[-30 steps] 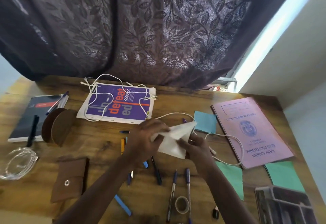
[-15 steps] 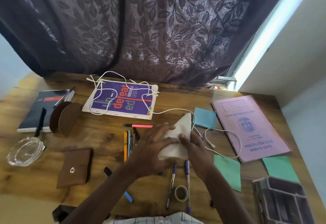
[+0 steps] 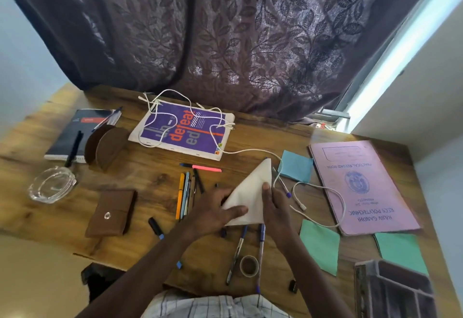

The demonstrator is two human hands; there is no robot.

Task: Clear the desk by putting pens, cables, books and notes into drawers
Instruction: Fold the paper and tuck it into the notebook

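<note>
Cream triangular paper note point(image 3: 251, 192), pressed flat.
Left hand point(image 3: 213, 213), right hand point(image 3: 278, 207) spread on it; adjacent white cable point(image 3: 250, 150) may snag on lifting.

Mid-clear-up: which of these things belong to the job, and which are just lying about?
Job: folded white paper, pens, white cable, purple book, pink record book, dark notebook, blue note, green notes.
Lying about: glass ashtray, brown pouch, tape roll.

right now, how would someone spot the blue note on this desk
Start at the pink record book on the right of the desk. Just left of its far corner lies a square blue note. The green notes lie nearer the person; it alone is blue.
</note>
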